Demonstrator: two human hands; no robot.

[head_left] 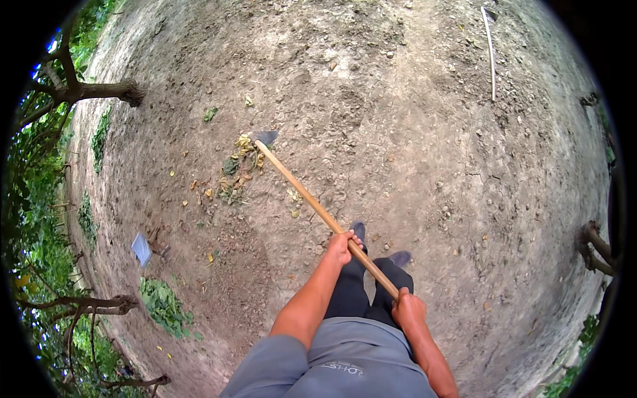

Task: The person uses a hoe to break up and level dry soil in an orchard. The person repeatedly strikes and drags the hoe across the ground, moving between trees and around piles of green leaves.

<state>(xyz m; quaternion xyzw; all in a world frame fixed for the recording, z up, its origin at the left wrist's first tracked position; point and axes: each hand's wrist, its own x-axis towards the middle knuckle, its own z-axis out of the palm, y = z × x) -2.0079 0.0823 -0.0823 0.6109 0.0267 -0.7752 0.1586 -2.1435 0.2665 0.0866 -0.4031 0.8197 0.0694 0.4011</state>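
A hoe with a long wooden handle [308,198] slants across the ground in front of me, from my waist out to the far left. My left hand [342,246] wraps round the shaft about two thirds of the way down from the blade. Near the handle's end, my right hand [408,306] is closed on it too. The dark metal hoe blade [267,136] is at ground level, touching or just beside a small heap of yellow and green leaves [240,167]. Both my feet stand just beyond the handle.
Dry, cracked soil [411,146] spreads all round. A second long-handled tool [492,60] lies at the far right. On the left are a tree trunk [109,91], a pale blue-white flat object [141,249] and a green leaf pile [164,306]. Another trunk [597,247] stands at the right.
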